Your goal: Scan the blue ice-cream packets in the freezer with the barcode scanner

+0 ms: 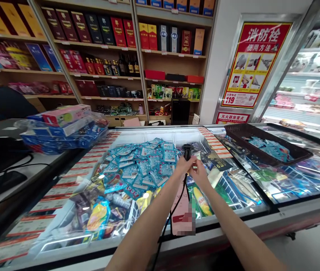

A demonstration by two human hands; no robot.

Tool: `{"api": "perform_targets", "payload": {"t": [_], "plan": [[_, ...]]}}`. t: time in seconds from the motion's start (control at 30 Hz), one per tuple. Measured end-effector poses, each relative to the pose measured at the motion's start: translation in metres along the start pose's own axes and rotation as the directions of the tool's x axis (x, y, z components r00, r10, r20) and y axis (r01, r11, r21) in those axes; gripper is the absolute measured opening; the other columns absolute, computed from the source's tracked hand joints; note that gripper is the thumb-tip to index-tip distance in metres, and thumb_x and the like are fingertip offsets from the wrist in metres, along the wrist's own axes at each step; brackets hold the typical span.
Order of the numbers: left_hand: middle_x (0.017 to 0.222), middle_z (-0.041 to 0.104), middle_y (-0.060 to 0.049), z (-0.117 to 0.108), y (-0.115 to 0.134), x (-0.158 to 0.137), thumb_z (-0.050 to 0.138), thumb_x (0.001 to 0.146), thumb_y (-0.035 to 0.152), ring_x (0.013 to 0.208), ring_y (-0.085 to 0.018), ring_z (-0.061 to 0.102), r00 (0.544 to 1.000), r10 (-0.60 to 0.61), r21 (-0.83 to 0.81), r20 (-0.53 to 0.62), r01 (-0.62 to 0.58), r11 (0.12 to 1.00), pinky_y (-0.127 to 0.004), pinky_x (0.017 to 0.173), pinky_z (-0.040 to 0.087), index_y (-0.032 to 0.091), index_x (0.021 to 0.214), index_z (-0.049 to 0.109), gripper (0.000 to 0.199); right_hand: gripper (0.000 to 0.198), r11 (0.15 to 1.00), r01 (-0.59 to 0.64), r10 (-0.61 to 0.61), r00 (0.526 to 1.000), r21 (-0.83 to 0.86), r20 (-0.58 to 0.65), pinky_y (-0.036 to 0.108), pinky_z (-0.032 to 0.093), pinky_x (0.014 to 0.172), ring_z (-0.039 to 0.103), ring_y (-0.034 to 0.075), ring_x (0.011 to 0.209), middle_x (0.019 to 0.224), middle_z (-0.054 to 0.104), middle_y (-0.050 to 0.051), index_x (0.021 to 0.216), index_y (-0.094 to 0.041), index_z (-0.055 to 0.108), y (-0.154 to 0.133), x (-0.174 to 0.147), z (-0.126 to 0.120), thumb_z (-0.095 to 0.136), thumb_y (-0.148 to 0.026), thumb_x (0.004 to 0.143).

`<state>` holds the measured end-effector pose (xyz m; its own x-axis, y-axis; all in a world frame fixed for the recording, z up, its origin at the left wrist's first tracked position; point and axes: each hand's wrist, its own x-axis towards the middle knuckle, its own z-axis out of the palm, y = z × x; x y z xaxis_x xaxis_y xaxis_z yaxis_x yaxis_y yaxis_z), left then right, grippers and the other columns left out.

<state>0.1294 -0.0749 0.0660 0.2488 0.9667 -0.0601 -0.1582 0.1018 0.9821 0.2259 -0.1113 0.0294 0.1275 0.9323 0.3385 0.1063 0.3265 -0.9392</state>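
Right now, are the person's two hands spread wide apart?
No, the left hand and right hand are close together by a black corded object above the freezer glass.

Black handheld device [187, 151], wide head farthest out, above glass-topped freezer [250, 227]; black cable [165, 228] trailing toward near edge.

Glass-topped freezer [295, 210], blue packets [145, 162] heaped on top, phone [179, 217] near front edge, dark tray [301, 155] rightward.
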Motion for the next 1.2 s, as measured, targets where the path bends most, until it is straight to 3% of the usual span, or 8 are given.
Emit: {"api": "perform_targets", "payload": {"t": [0.17, 0.27, 0.37, 0.5, 0.63, 0.8, 1.03, 1.2], "plan": [[0.058, 0.053, 0.003, -0.076, 0.044, -0.024, 0.076, 0.066, 0.049, 0.047, -0.008, 0.044, 0.965, 0.126, 0.222, -0.230, -0.074, 0.972, -0.019, 0.043, 0.032, 0.017, 0.086, 0.058, 0.042, 0.030, 0.996, 0.032, -0.028, 0.998, -0.086, 0.052, 0.033, 0.053, 0.072, 0.064, 0.021, 0.084, 0.095, 0.068, 0.008, 0.106, -0.021, 0.066, -0.005, 0.033, 0.027, 0.050, -0.039, 0.089], [0.056, 0.052, 0.004, -0.124, 0.061, -0.038, 0.074, 0.069, 0.051, 0.048, -0.008, 0.046, 0.963, 0.205, 0.387, -0.173, -0.125, 0.913, -0.019, 0.044, 0.033, 0.018, 0.088, 0.058, 0.042, 0.036, 0.926, 0.040, -0.004, 0.995, -0.376, 0.096, 0.038, 0.050, 0.084, 0.062, 0.023, 0.088, 0.100, 0.067, 0.009, 0.117, -0.019, 0.064, 0.007, 0.066, 0.041, 0.050, -0.037, 0.089], [0.057, 0.052, 0.005, -0.150, 0.064, -0.045, 0.073, 0.070, 0.050, 0.047, -0.008, 0.048, 0.974, 0.165, 0.345, -0.152, -0.104, 0.933, -0.020, 0.045, 0.037, 0.019, 0.089, 0.055, 0.041, 0.061, 0.823, 0.045, 0.083, 0.976, -0.566, 0.199, 0.040, 0.044, 0.093, 0.057, 0.029, 0.110, 0.122, 0.058, 0.016, 0.140, -0.017, 0.048, 0.018, 0.091, 0.058, 0.055, -0.048, 0.088], [0.059, 0.053, 0.005, -0.150, 0.051, -0.045, 0.073, 0.069, 0.047, 0.043, -0.008, 0.047, 0.986, 0.102, 0.206, -0.134, -0.073, 0.976, -0.021, 0.041, 0.037, 0.019, 0.089, 0.051, 0.041, 0.083, 0.745, -0.041, 0.237, 0.949, -0.666, 0.207, 0.040, 0.045, 0.091, 0.053, 0.035, 0.116, 0.132, 0.051, 0.019, 0.137, -0.018, 0.051, 0.026, 0.111, 0.074, 0.073, -0.061, 0.069], [0.062, 0.054, 0.004, -0.138, 0.040, -0.037, 0.071, 0.071, 0.048, 0.041, -0.007, 0.044, 0.992, 0.083, 0.154, -0.091, -0.068, 0.986, -0.021, 0.039, 0.035, 0.017, 0.088, 0.055, 0.039, 0.056, 0.877, -0.238, 0.284, 0.958, -0.418, 0.050, 0.029, 0.051, 0.068, 0.062, 0.024, 0.089, 0.098, 0.064, 0.008, 0.090, -0.018, 0.065, 0.039, 0.121, 0.069, 0.088, -0.046, 0.048], [0.056, 0.051, 0.005, -0.134, 0.039, -0.032, 0.075, 0.068, 0.046, 0.037, -0.007, 0.042, 0.997, 0.039, 0.200, -0.068, -0.025, 0.979, -0.022, 0.037, 0.033, 0.016, 0.090, 0.058, 0.041, 0.033, 0.938, -0.346, 0.342, 0.937, -0.038, -0.073, 0.026, 0.047, 0.041, 0.054, 0.014, 0.048, 0.051, 0.048, -0.004, 0.069, -0.022, 0.049, 0.050, 0.114, 0.041, 0.071, -0.045, 0.072], [0.059, 0.054, 0.004, -0.135, 0.041, -0.037, 0.073, 0.070, 0.046, 0.038, -0.007, 0.044, 0.998, 0.058, 0.219, 0.009, -0.058, 0.974, -0.021, 0.037, 0.030, 0.017, 0.087, 0.059, 0.037, 0.031, 0.926, -0.249, 0.295, 0.946, 0.285, -0.131, 0.028, 0.057, 0.050, 0.066, 0.017, 0.059, 0.056, 0.050, -0.007, 0.078, -0.024, 0.044, 0.039, 0.081, 0.014, 0.072, -0.036, 0.072], [0.050, 0.052, 0.004, -0.135, 0.041, -0.041, 0.072, 0.071, 0.045, 0.035, -0.007, 0.042, 0.994, 0.040, 0.376, 0.102, -0.076, 0.924, -0.021, 0.038, 0.028, 0.017, 0.075, 0.054, 0.034, 0.033, 0.933, -0.158, 0.220, 0.961, 0.325, -0.166, 0.029, 0.057, 0.051, 0.068, 0.018, 0.058, 0.058, 0.052, -0.007, 0.085, -0.025, 0.044, 0.046, 0.073, 0.018, 0.071, -0.040, 0.074]]}}
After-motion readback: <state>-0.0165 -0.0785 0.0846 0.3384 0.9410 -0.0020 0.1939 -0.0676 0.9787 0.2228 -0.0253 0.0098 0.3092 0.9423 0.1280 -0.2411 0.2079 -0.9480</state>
